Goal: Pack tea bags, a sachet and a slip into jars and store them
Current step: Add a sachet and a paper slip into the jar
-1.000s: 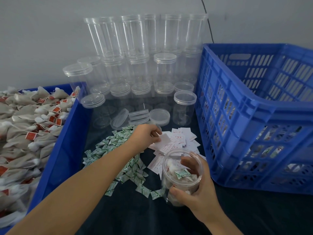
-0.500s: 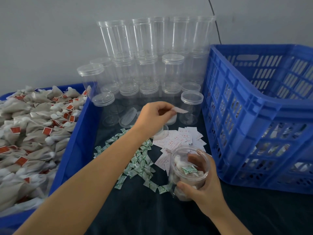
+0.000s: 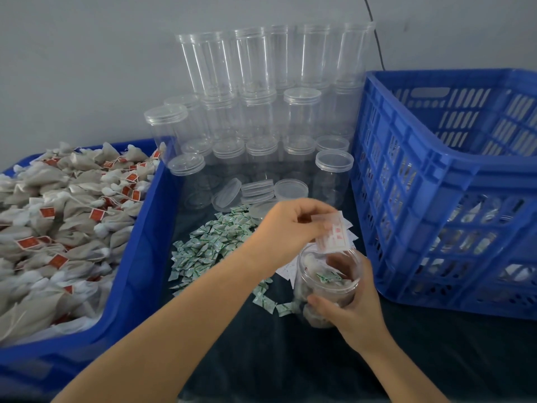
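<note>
Head view: right hand [image 3: 353,311] grips jar [image 3: 328,286] of tea bags and sachet [image 3: 328,277]; left hand [image 3: 293,225] pinches slip [image 3: 334,234].

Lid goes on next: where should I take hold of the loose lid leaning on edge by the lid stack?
Probably pinch the raised upper rim of the leaning lid, coming from above. It stands tilted on edge against the lid stack, so its top edge is free, while its lower edge sits on the cloth near the sachets.

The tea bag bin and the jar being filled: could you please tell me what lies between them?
In the head view, the pile of green-and-white sachets lies on the dark cloth between the tea bag bin and the jar, with the left forearm crossing above it.
</note>
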The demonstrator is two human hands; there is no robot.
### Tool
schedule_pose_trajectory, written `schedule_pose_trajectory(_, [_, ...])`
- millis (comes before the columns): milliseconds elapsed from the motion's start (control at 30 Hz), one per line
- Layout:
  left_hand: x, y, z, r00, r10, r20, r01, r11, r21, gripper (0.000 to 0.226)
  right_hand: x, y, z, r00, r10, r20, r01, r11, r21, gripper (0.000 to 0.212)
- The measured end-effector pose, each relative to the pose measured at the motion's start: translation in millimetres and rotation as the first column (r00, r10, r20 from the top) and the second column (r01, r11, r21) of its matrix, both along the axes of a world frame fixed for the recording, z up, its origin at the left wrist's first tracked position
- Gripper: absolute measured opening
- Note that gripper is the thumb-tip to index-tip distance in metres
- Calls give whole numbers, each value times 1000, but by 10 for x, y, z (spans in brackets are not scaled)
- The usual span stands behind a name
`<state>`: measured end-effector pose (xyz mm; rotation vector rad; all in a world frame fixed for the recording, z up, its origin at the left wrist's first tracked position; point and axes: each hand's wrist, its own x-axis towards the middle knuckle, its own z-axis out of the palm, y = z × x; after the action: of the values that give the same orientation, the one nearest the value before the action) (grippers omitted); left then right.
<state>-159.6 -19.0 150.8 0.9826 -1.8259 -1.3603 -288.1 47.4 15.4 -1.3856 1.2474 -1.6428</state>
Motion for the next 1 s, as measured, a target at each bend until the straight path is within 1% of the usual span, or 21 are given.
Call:
schedule_pose_trajectory(100, [-12,94,-47,998,56,19,-56,998,27,12,17,1,43,1000,-6,-10,6,1000,-20,74])
schedule_pose_trajectory(167, [-7,119,-93,987,140,85,-139,990,-9,7,21,9,49,1000,-6,0,6,1000,-13,75])
schedule_pose_trajectory(233, [7,136,-160,960,217,176,-209,976,-59,8,21,10,31,1000,-6,12,7,1000,-9,81])
schedule_pose_trajectory(300, [15,167,-249,931,264,251,-250,964,-88,13,15,7,2,1000,2,19,-2,1000,-5,84])
schedule_pose_trajectory(367, [17,208,-328,920,291,264,-284,957,-67,16,7,5,-22,1000,5,8,-5,1000,-3,85])
schedule_pose_trajectory(433, [14,239,-368,920,314,235,-316,948,-30,17,8,7,-22,1000,2,1,-2,1000,2,85])
schedule_pose_trajectory(500, [16,244,-395,912,335,235,-334,941,-48,18,12,13,-17,1000,-9,-8,9,1000,0,84])
schedule_pose_trajectory(567, [14,244,-416,882,349,316,-307,935,-175,21,6,16,-34,999,-23,-25,23,1000,7,85])
schedule_pose_trajectory(633, [0,259,-413,832,359,423,-230,917,-326,19,-4,13,-47,998,-33,-47,34,999,23,88])
schedule_pose_trajectory(667, [-7,258,-407,806,358,471,-186,909,-372,17,-8,12,-51,998,-33,-58,34,999,25,89])
schedule_pose_trajectory(733, [-14,234,-383,743,344,574,-92,902,-422,15,-14,15,-59,997,-33,-73,35,999,22,88])
schedule_pose_trajectory(833, [-26,173,-320,637,312,705,25,905,-424,20,-9,35,-34,999,-23,-34,24,999,45,87])
schedule_pose_trajectory(867, [-36,154,-291,615,300,729,53,907,-418,21,-11,41,-20,1000,-14,-28,15,999,51,85])
schedule_pose_trajectory(900, [-43,139,-268,614,281,738,63,914,-401,20,-15,48,-1,1000,-4,-31,6,998,56,85])
schedule_pose_trajectory(933, [-45,125,-247,644,250,723,51,929,-366,19,-19,53,22,999,11,-31,-9,998,61,86])
schedule_pose_trajectory(967, [-40,114,-233,711,207,672,5,954,-299,21,-27,54,41,999,30,-28,-28,997,69,89])
schedule_pose_trajectory(1000, [-35,111,-224,800,161,579,-54,979,-198,22,-33,54,62,999,51,-20,-49,996,81,92])
